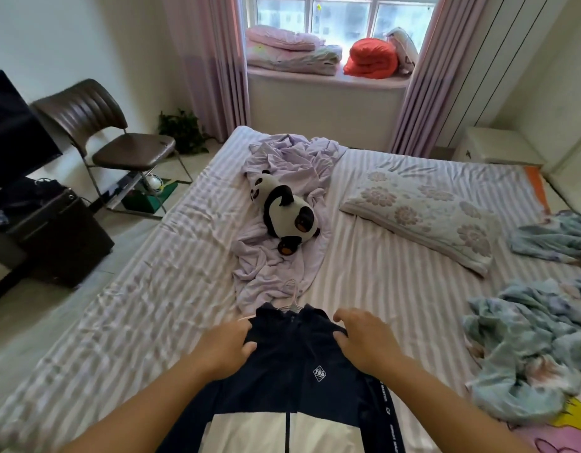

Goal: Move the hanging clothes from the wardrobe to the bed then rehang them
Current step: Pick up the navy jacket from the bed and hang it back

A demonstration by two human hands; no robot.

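Two hands grip a navy-and-white jacket [295, 380] at its shoulders, left hand [228, 346] and right hand [364, 338], on the bed's [126, 315] near edge. Soft, light fabric will likely sag; the pale hanger [292, 297] at the collar looks the firmer hold.

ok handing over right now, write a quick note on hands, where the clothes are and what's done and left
Left hand: grips the left shoulder of the navy and white jacket.
Right hand: fingers curled on its right shoulder.
Jacket: lies front up on the striped bed, on its white hanger, whose hook points at the lilac sheet under the panda plush.
Done: this jacket is on the bed.
Left: the wardrobe is out of view, so I cannot tell whether more clothes hang there; then rehang.
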